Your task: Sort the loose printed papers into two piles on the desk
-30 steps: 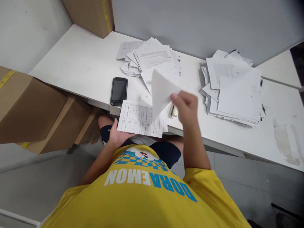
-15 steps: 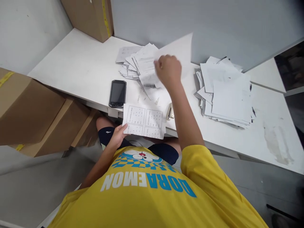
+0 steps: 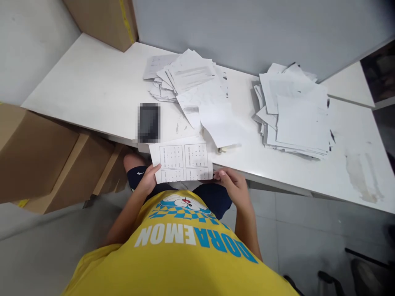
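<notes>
My left hand grips the left edge of a white printed sheet, thumb on top and the other fingers under it. The sheet shows boxed blocks of small text and lies over the table's front edge, above my lap. By the sheet's lower right corner is my right hand, its fingers bent and loosely apart, with nothing seen in them; whether the fingertips touch the paper is unclear. Beyond the sheet, a loose blank paper rests on the front of a messy paper pile and partly covers a small pale metal object.
A blurred dark phone lies left of the pile. To the right is a taller paper stack on the white table. One cardboard box stands at the back left; several more boxes are below the table's left side.
My right hand has let go of the blank paper, which now lies on the near side of the left pile, and has come down beside the printed sheet. The left hand keeps its hold.
</notes>
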`<act>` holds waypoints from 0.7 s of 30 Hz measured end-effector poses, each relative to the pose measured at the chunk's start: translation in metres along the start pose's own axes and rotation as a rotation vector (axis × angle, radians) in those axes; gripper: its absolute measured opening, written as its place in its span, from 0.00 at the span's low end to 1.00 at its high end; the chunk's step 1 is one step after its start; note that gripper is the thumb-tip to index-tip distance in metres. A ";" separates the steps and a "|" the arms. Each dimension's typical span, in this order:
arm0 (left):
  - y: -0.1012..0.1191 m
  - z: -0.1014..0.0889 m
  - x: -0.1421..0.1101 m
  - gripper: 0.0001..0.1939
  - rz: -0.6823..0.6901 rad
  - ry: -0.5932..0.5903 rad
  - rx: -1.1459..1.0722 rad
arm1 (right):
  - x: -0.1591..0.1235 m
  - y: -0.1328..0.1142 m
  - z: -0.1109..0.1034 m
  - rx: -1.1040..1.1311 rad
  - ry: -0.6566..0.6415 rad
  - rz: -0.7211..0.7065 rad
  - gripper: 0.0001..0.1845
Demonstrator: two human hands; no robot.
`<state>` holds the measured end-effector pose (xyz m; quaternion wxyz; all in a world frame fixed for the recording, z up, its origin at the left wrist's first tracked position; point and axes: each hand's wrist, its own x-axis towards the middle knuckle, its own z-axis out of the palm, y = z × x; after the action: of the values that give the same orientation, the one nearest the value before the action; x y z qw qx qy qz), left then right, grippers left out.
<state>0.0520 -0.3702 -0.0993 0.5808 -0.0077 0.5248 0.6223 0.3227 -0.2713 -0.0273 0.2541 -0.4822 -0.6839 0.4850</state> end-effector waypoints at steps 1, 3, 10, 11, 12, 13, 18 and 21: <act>0.002 0.003 0.004 0.26 0.018 -0.001 0.015 | -0.006 0.011 0.002 0.036 0.000 0.056 0.22; 0.006 0.008 0.010 0.26 0.058 -0.019 0.045 | -0.011 0.032 0.009 0.092 -0.046 0.149 0.24; -0.001 0.000 0.010 0.17 -0.031 -0.005 0.180 | -0.003 0.059 0.043 0.502 -0.009 0.347 0.31; -0.004 -0.001 0.008 0.17 -0.039 0.007 0.207 | -0.002 0.057 0.044 0.559 -0.012 0.354 0.31; -0.005 -0.001 0.006 0.17 -0.042 0.017 0.233 | -0.001 0.054 0.045 0.599 -0.012 0.355 0.32; -0.007 -0.001 0.005 0.17 -0.039 0.021 0.255 | 0.000 0.052 0.044 0.621 -0.004 0.352 0.33; 0.001 0.014 0.002 0.23 0.075 -0.146 0.334 | 0.003 0.053 0.028 0.559 0.100 0.315 0.31; 0.006 0.030 0.003 0.27 0.136 -0.272 0.484 | 0.000 0.061 0.013 0.525 0.178 0.375 0.28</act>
<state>0.0645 -0.3468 -0.0835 0.5878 0.2501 0.5745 0.5118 0.3372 -0.2731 -0.0882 0.3346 -0.5582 -0.4103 0.6389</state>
